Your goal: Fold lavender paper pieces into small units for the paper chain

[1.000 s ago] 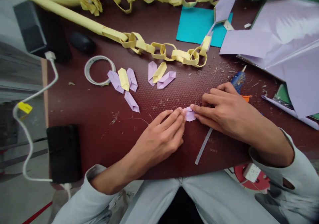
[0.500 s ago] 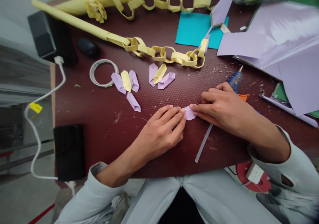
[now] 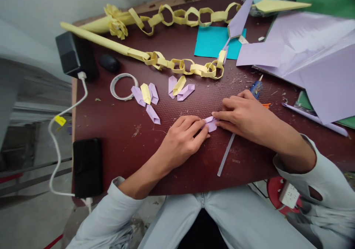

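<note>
Between my hands lies a small piece of purple paper (image 3: pixel 212 125) with a folded edge. My left hand (image 3: pixel 184 136) presses its left end with the fingertips, and my right hand (image 3: pixel 240 114) pinches its right end. Fingers cover both ends of the piece. Farther left on the table sit folded purple and yellow paper pieces (image 3: pixel 145 94), with one more purple folded piece (image 3: pixel 153 115) below them. Another small cluster of folded pieces (image 3: pixel 181 88) lies beyond my left hand. A translucent glue stick (image 3: pixel 226 156) rests below my right hand; a blue glue gun (image 3: pixel 256 88) is partly hidden behind it.
Yellow paper chains (image 3: pixel 181 66) stretch across the back of the table. A tape roll (image 3: pixel 124 87), a black mouse (image 3: pixel 109 62), a black box with a cable (image 3: pixel 74 55) and a phone (image 3: pixel 87 167) occupy the left. Purple sheets (image 3: pixel 324 75) and a turquoise sheet (image 3: pixel 209 42) lie at the back right.
The camera view has shifted, so the table's contents appear farther right on the left side. Along the purple paper's upper edge, the fold now stands more raised. Both hands keep hold of it.
</note>
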The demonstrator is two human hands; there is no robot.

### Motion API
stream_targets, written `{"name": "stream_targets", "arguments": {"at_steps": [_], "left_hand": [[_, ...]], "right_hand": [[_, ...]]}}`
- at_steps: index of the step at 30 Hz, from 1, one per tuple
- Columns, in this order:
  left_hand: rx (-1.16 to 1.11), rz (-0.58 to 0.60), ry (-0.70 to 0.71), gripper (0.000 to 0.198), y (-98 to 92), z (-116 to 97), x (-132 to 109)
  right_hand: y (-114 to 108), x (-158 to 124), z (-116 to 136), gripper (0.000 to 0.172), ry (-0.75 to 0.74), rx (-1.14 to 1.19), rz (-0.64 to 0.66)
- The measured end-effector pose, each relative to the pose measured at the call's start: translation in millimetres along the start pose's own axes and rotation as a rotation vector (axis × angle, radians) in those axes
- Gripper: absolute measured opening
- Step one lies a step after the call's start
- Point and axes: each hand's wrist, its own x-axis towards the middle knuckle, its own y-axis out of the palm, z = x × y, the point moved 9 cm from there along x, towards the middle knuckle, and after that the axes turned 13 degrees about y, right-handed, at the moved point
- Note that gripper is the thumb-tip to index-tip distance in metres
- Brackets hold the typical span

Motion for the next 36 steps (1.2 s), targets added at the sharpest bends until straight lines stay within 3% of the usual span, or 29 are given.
{"name": "stream_targets", "arguments": {"at_steps": [6,19,25,36], "left_hand": [[0.109,0.055,0.069,0.017,3.3,-5,6],[-0.062,0.071,-0.045,0.018,16.3,12,-1],[-0.097,-0.016,-0.056,0.016,11.7,17,-2],[-0.103,-0.012,-0.05,0.02,6.8,8,-6]], "right_hand": [[1,0,8,0.024,-0.093,-0.001,0.014],[2,2,8,0.028,-0.113,-0.045,-0.002],[2,2,8,0.027,-0.124,-0.016,-0.005],[3,2,8,0.03,-0.123,0.057,0.047]]}}
